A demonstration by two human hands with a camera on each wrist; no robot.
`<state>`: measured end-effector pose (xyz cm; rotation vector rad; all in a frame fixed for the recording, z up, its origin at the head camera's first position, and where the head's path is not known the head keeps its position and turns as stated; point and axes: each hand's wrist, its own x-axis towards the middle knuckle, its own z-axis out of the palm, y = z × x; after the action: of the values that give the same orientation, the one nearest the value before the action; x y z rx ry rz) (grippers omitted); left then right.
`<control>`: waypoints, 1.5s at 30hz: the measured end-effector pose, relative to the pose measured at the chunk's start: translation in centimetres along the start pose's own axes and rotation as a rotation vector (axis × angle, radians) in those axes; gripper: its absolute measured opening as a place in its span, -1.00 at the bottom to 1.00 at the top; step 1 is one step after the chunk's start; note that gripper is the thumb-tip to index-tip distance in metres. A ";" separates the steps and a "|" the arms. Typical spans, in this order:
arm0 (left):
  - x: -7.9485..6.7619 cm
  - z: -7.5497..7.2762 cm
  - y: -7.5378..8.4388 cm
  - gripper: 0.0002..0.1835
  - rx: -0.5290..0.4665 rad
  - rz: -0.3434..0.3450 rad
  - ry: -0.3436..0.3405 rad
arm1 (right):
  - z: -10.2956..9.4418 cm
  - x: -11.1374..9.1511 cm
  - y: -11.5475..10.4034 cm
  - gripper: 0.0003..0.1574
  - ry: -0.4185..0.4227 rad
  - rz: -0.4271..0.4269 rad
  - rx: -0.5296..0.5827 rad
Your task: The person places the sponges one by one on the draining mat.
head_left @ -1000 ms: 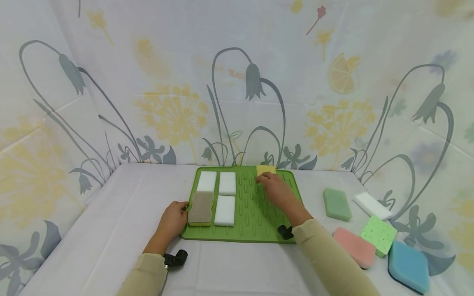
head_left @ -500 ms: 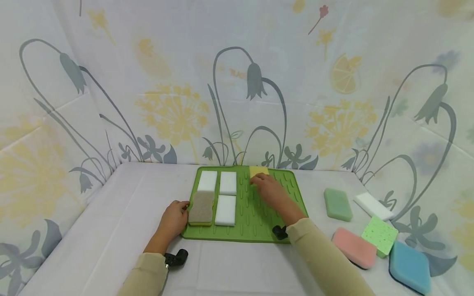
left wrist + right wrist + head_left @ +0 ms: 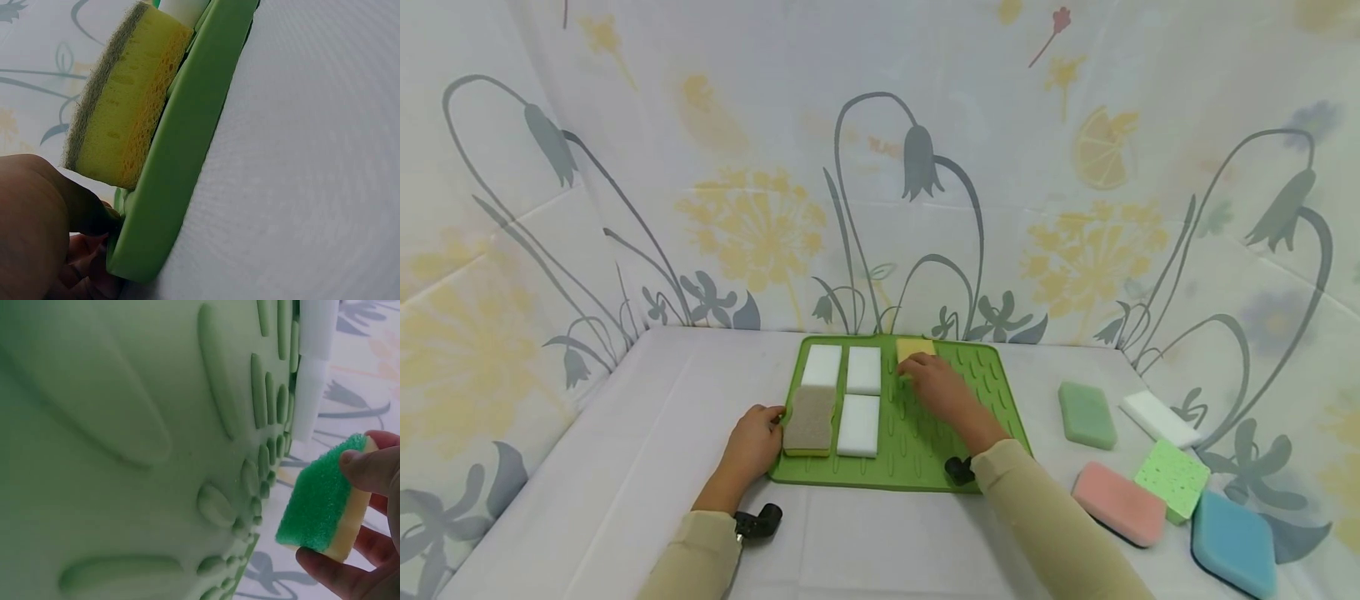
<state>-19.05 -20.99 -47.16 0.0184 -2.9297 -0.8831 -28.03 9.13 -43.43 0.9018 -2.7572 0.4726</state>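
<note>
My right hand point(image 3: 943, 392) holds a yellow sponge with a green scouring side point(image 3: 322, 494) between thumb and fingers, over the back of the ridged green mat point(image 3: 895, 471). In the head view only the sponge's yellow part point(image 3: 916, 347) shows past the fingers. With thumb and fingers, my left hand point(image 3: 752, 442) pinches the mat's left edge. Beside it on the mat lies a yellow sponge with a beige scouring top point(image 3: 809, 421). Three white sponges lie there too: back left point(image 3: 822, 365), back middle point(image 3: 863, 370) and front point(image 3: 858, 426).
To the right of the mat lie a pale green sponge point(image 3: 1087, 415), a white sponge point(image 3: 1160, 419), a speckled bright green sponge point(image 3: 1173, 480), a pink sponge point(image 3: 1120, 502) and a blue sponge point(image 3: 1232, 542). A flowered cloth point(image 3: 737, 125) hangs behind the white-covered table point(image 3: 625, 467).
My right hand has moved left along the mat's back edge with the sponge, toward the white sponges. My left hand has stayed at the mat's left edge.
</note>
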 end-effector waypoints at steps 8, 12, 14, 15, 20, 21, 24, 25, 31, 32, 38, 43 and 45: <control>0.0 0.2 -0.1 -0.62 0.000 0.003 0.005 | 0.9 0.4 0.0 -0.69 -0.043 0.000 -0.010; 0.1 0.2 -0.1 -0.62 0.004 0.005 0.008 | 1.1 0.6 -0.1 -0.69 -0.043 -0.016 0.002; 0.0 0.1 -0.1 -0.62 0.001 0.005 0.008 | 1.2 0.7 -0.1 -0.68 -0.045 -0.033 -0.002; 0.0 0.1 -0.1 -0.62 0.001 0.005 0.008 | 1.2 0.7 -0.1 -0.68 -0.047 -0.039 -0.006; 0.0 0.1 -0.1 -0.62 0.002 0.014 0.012 | 1.5 1.0 -0.4 -0.67 -0.070 -0.050 -0.026; 0.0 0.1 -0.1 -0.62 0.004 0.016 0.014 | 1.5 1.0 -0.5 -0.66 -0.076 -0.045 -0.025; 0.1 0.2 -0.2 -0.62 0.010 0.017 0.021 | 1.5 1.0 -0.8 -0.62 -0.105 -0.014 -0.051; 0.1 0.3 -0.3 -0.62 0.011 0.016 0.023 | 1.6 1.0 -0.9 -0.61 -0.116 -0.001 -0.064; 0.3 0.4 -0.4 -0.62 0.017 0.013 0.019 | 2.0 1.2 -1.0 -0.58 -0.158 0.057 -0.122; 0.3 0.4 -0.3 -0.62 0.017 0.012 0.018 | 2.0 1.2 -0.9 -0.57 -0.158 0.059 -0.126; 0.4 0.4 -0.2 -0.62 0.013 0.006 0.007 | 2.0 1.1 -1.0 -0.53 -0.165 0.067 -0.150; 0.3 0.4 -0.1 -0.62 0.003 -0.005 0.003 | 1.7 1.0 -1.3 -0.56 -0.172 0.051 -0.173; 0.2 0.3 -0.1 -0.61 0.001 -0.010 0.004 | 1.6 1.0 -1.4 -0.59 -0.172 0.039 -0.184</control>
<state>-19.32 -20.91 -47.48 0.0342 -2.9292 -0.8813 -28.09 6.93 -44.29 0.8826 -2.9167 0.1495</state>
